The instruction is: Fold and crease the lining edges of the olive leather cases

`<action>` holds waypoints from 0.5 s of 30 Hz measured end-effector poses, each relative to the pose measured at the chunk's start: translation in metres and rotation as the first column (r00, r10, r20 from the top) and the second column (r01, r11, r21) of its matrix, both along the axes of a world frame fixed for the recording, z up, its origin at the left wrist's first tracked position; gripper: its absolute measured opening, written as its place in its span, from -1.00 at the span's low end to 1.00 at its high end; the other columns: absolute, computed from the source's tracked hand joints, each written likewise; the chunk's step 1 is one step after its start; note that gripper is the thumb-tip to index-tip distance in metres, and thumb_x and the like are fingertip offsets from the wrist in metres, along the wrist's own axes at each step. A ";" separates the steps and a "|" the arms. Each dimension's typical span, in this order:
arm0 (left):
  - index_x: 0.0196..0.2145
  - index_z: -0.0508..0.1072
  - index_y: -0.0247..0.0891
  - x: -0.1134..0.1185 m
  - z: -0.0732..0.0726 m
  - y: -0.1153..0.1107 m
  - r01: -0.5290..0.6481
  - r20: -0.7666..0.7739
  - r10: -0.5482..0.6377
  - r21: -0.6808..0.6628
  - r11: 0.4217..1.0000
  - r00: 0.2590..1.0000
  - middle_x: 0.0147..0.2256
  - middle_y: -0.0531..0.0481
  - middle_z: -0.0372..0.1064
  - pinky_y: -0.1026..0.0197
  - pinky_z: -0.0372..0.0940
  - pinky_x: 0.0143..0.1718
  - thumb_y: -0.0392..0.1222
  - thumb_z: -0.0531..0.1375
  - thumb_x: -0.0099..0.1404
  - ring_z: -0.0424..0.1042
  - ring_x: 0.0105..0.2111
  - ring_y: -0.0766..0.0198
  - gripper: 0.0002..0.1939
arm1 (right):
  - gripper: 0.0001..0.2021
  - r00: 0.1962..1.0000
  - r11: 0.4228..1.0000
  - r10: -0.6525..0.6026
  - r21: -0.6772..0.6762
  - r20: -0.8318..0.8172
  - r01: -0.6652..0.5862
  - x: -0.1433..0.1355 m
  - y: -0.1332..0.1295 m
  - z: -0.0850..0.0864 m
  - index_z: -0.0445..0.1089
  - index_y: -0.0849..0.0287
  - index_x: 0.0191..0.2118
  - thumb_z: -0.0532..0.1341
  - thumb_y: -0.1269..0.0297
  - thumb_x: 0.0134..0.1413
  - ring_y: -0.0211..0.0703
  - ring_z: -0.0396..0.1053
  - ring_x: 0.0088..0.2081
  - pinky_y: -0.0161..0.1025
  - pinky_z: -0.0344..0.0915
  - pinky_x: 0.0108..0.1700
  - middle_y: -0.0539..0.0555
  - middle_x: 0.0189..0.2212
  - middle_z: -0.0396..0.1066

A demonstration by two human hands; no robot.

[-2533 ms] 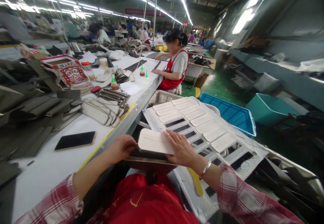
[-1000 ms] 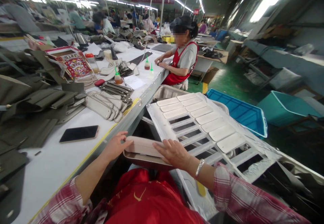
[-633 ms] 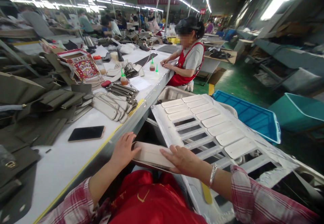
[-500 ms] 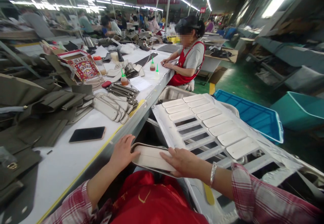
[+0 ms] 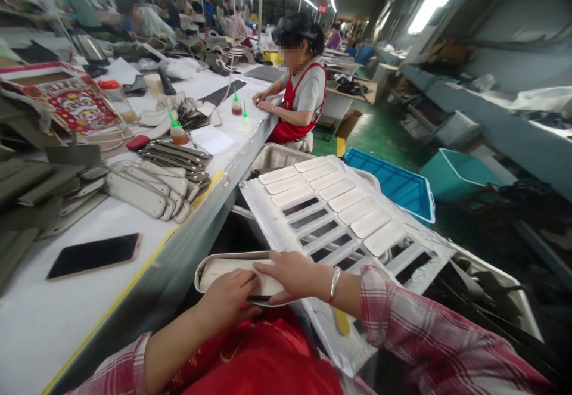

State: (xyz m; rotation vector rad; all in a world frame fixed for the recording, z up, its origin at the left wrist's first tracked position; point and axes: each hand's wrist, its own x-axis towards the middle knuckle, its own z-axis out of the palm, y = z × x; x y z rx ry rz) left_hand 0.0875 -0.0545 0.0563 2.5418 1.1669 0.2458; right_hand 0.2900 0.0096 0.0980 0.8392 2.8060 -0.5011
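Observation:
An oblong, shallow piece (image 5: 212, 271) with a cream inside and a thin raised rim lies across my lap, just above the red apron. My left hand (image 5: 226, 299) is closed on its near side, fingers bent over the cream face. At its right end, my right hand (image 5: 292, 277) grips the piece, with fingers on top reaching toward the left fingertips. The hands hide much of its middle and near edge. To the right, a white slatted rack (image 5: 255, 199) carries several flat cream oblong panels (image 5: 372, 221) in two columns.
Left of me runs a white worktable with a phone (image 5: 95, 256), stacked cream strips (image 5: 138, 189), a glue bottle (image 5: 179, 134) and a printed box (image 5: 84, 106). A co-worker (image 5: 306, 88) sits farther along it. A blue crate (image 5: 393, 186) and a teal bin (image 5: 465, 174) stand right.
My left hand has moved from the piece's left end to its near middle, closer to the right hand. The view has turned right, so the surroundings appear farther left.

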 end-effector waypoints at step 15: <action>0.20 -0.01 -0.08 0.017 0.003 0.014 0.267 -0.172 -0.256 0.045 0.963 0.951 0.22 -0.12 -0.07 0.11 0.22 -0.16 -0.08 0.15 0.13 0.28 -0.10 0.07 -0.29 | -0.52 0.660 0.207 -0.729 -0.860 0.181 0.465 0.088 -0.018 -0.034 0.07 0.14 0.10 0.09 0.28 0.02 -0.38 0.24 -0.72 -0.48 0.19 -0.68 -0.11 -0.67 0.28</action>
